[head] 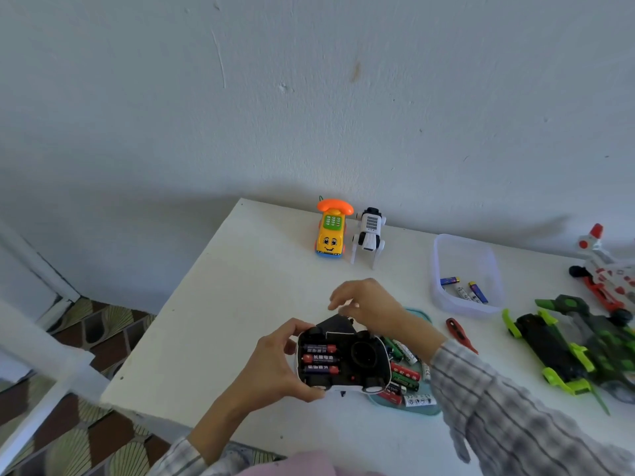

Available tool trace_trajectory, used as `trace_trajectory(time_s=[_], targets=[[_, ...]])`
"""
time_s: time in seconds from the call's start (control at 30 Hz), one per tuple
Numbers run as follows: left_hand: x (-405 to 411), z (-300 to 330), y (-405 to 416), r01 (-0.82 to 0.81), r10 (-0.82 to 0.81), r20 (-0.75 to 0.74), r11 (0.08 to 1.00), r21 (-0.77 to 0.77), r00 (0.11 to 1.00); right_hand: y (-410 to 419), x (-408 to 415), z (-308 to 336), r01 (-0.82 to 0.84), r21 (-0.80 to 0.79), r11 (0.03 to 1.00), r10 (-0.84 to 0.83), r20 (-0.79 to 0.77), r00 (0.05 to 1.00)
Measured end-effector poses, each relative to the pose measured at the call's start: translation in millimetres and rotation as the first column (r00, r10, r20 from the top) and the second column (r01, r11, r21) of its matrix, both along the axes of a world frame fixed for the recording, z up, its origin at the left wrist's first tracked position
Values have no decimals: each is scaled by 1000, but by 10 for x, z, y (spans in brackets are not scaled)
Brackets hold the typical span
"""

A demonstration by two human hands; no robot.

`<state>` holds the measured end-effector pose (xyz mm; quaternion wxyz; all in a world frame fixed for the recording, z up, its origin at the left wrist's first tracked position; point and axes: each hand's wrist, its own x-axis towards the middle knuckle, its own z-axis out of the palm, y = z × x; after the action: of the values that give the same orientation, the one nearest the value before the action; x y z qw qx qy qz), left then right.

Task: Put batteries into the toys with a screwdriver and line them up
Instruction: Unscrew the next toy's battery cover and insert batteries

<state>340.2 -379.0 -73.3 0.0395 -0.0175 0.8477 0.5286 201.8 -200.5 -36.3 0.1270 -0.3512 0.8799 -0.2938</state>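
Both hands held an upturned toy with its battery bay open, above the worktop's near edge.

The left hand [275, 362] gripped the toy [343, 362] by its left side, fingers curled round the shell, with three batteries [319, 358] seated in the bay. The right hand [367, 304] pinched the black cover [335, 324] at the toy's far end, its grip narrow. Just under the toy lay a teal tray [431, 408] of loose batteries, and a red screwdriver [458, 333] lay to its right. A clear tub [436, 259] with a few batteries sat nearer the far edge. A phone car [330, 235] and a robot dog [368, 235] stood side by side at the far edge. A green car [563, 348] and a red-and-white toy [604, 269] lay at the right edge.
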Motion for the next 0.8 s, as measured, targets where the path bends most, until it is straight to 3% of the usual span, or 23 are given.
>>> trace_trajectory(time_s=[0.1,0.3,0.43,0.57,0.7,0.8], targets=[[8,17,7,-7,7,-1,1000,18,1000,11,-148,-108,-144,289,946,136,47,990],[36,5,22,-4,5,-16,1000,26,1000,-12,-248,-177,-235,385,893,259,-11,966],[80,-37,8,-14,15,-34,999,33,999,46,-262,-168,-133,323,937,148,-23,989],[94,-63,15,-14,16,-55,999,39,998,119,-69,109,104,31,994,-104,-23,994],[83,-91,21,-17,20,-59,999,52,998,132,378,361,35,-66,997,-36,-13,999],[81,-89,28,-17,20,-54,998,65,998,124,653,422,-60,45,997,63,-59,996]])
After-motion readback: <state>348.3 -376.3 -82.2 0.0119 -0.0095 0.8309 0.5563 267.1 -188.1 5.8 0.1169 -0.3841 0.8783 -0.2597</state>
